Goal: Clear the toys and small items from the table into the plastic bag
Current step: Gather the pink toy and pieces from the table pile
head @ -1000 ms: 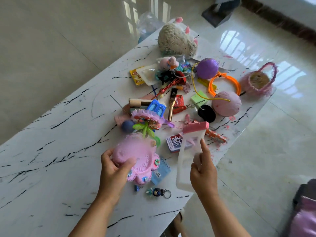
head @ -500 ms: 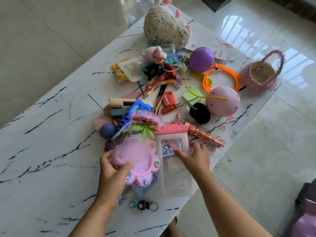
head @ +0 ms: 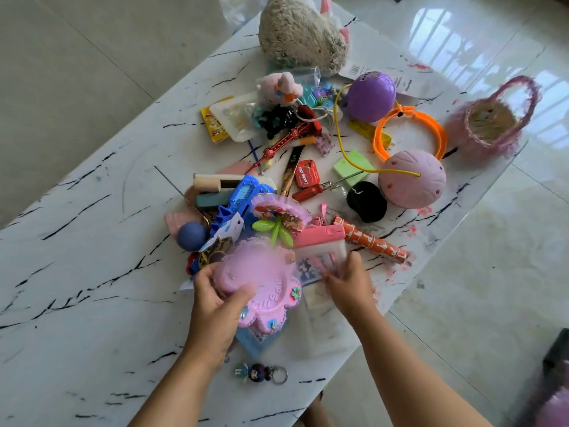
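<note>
Now pink flower toy (head: pixel 261 272) in left hand (head: pixel 215 300).

Plush toy (head: pixel 303 35) top beyond frame edge

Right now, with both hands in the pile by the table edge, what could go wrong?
The clear pouch under the right hand overhangs the table edge; it could slip to the floor. The pink flower toy gripped by the left hand touches the green-stemmed toy; lifting may drag it. The keychain lies near the edge and is easily swept off.
</note>
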`<move>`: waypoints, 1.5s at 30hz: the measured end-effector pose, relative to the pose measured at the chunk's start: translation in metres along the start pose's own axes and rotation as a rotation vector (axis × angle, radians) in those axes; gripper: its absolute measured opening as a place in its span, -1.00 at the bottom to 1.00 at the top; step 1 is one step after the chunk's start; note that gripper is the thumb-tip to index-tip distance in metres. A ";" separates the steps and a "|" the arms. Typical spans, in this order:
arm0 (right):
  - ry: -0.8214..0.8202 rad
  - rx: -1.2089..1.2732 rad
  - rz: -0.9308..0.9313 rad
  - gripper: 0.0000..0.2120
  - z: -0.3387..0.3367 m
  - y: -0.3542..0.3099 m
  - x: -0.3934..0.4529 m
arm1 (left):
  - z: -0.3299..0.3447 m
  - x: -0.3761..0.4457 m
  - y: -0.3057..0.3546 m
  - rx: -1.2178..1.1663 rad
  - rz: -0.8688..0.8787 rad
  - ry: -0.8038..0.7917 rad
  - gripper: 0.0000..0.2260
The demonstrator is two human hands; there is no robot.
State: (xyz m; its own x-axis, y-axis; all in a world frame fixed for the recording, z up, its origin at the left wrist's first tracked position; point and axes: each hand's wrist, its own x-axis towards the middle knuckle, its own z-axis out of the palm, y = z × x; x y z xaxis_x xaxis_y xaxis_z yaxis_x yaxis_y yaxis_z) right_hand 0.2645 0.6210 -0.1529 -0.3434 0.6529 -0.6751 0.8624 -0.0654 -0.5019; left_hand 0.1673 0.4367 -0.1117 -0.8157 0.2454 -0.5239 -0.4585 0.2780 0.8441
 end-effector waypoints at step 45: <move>0.757 -0.137 -0.240 -0.87 -0.170 0.052 -0.289 | -0.021 -0.161 0.100 0.086 0.064 -0.376 -0.55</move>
State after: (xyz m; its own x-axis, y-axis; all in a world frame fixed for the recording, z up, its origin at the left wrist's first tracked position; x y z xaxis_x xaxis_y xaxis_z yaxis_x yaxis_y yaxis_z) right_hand 0.4718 0.5570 0.1077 -0.2223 0.9748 0.0166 0.8518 0.2024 -0.4831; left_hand 0.2449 0.4057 0.0594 -0.6479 0.5837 -0.4894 -0.3670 0.3238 0.8720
